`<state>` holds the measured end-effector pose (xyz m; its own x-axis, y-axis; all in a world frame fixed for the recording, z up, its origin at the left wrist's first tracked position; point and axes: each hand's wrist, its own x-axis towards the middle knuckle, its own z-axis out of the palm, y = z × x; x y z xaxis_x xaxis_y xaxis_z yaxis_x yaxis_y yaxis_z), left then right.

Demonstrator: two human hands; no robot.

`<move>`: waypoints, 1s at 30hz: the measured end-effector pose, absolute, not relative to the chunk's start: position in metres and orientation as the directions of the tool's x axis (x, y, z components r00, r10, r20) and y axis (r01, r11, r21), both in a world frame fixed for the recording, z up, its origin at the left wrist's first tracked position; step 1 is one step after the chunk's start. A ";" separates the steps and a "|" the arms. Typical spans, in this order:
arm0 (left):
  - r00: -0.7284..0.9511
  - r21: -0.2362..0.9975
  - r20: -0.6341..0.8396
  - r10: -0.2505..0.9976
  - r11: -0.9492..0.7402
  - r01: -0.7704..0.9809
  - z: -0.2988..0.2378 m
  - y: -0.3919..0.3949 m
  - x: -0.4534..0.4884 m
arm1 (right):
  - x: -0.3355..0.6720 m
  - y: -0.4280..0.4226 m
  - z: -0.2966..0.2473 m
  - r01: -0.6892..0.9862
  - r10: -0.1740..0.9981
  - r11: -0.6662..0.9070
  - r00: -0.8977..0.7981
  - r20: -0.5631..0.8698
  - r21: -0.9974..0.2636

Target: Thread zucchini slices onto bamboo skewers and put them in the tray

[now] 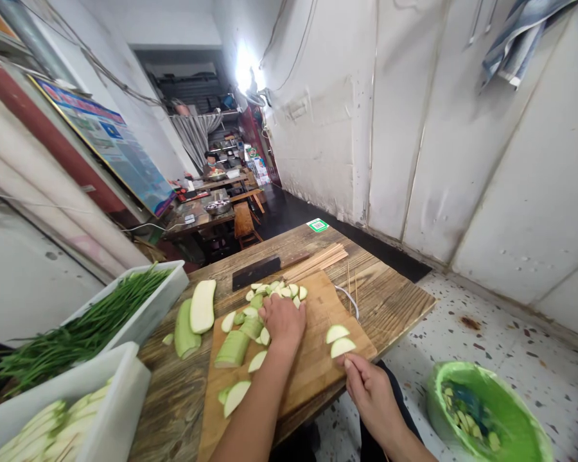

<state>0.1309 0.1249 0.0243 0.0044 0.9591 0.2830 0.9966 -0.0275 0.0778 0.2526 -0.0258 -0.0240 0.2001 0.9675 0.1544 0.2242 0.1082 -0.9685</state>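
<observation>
On the cutting board [325, 308], right side: pair of half-moon slices [340, 340], one just above the other, near the edge.
Right hand [372, 385]: thumb and forefinger pinched closed at the lower slice; whether a stick runs through it, I can't tell.
Left hand [283, 317]: fingers curled down among the cut pieces [234, 350]; whether they grip one, I can't tell.
Good handling: keep my pinch light and slices level, I'd say; pale flesh could split.
Behind: cleaver [256, 273], then bundled sticks [318, 262].
Left: uncut gourd halves [203, 307], tub of green stalks [101, 321].
Floor, right: green basin [520, 410].
</observation>
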 end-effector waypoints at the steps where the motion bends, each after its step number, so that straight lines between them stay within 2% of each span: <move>1: -0.005 0.086 0.268 0.963 -0.018 0.996 0.025 0.127 0.133 | 0.253 -0.026 -0.024 0.215 0.968 0.107 0.200 0.151 -0.971; 4: -0.041 0.170 0.204 0.978 0.006 0.985 0.026 0.128 0.135 | 0.253 -0.027 -0.022 0.200 0.970 0.105 0.193 0.145 -0.974; 6: -0.028 0.222 0.218 0.976 -0.022 0.975 0.025 0.123 0.135 | 0.252 -0.029 -0.019 0.192 0.971 0.111 0.191 0.148 -0.975; 9: 0.087 0.279 0.275 0.957 -0.166 0.946 0.016 0.109 0.133 | 0.251 -0.031 -0.015 0.162 0.973 0.116 0.179 0.145 -0.980; 11: 0.160 0.380 0.294 0.942 -0.269 0.885 0.009 0.099 0.129 | 0.250 -0.033 -0.012 0.151 0.976 0.115 0.164 0.140 -0.982; 14: 0.107 0.712 0.289 0.951 -0.288 0.640 0.006 0.088 0.119 | 0.247 -0.037 -0.008 0.174 0.977 0.123 0.150 0.150 -0.977; 16: 0.018 0.942 0.112 0.994 -0.112 0.317 0.012 0.084 0.111 | 0.245 -0.041 -0.004 0.210 0.977 0.146 0.124 0.175 -0.967; 17: 0.015 0.991 -0.019 1.000 0.017 0.130 0.016 0.082 0.107 | 0.243 -0.043 -0.002 0.228 0.977 0.160 0.100 0.186 -0.961; 19: 0.084 0.953 -0.231 0.969 0.243 -0.183 0.025 0.079 0.099 | 0.239 -0.048 0.000 0.250 0.980 0.179 0.037 0.194 -0.952; 21: 0.148 0.870 -0.315 0.937 0.348 -0.349 0.033 0.076 0.092 | 0.235 -0.052 0.003 0.255 0.983 0.180 -0.024 0.180 -0.950; 24: 0.161 0.824 -0.341 0.926 0.376 -0.424 0.038 0.071 0.086 | 0.232 -0.056 0.005 0.264 0.986 0.165 -0.075 0.151 -0.950; 30: 0.151 0.822 -0.313 0.938 0.347 -0.452 0.039 0.069 0.084 | 0.231 -0.054 0.009 0.292 0.987 0.160 -0.071 0.145 -0.943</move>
<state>0.0837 0.0692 0.0387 0.1513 0.9376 -0.3132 -0.4521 0.3474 0.8216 0.2312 -0.0539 0.0088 -0.0714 0.9869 0.1450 0.2925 0.1597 -0.9428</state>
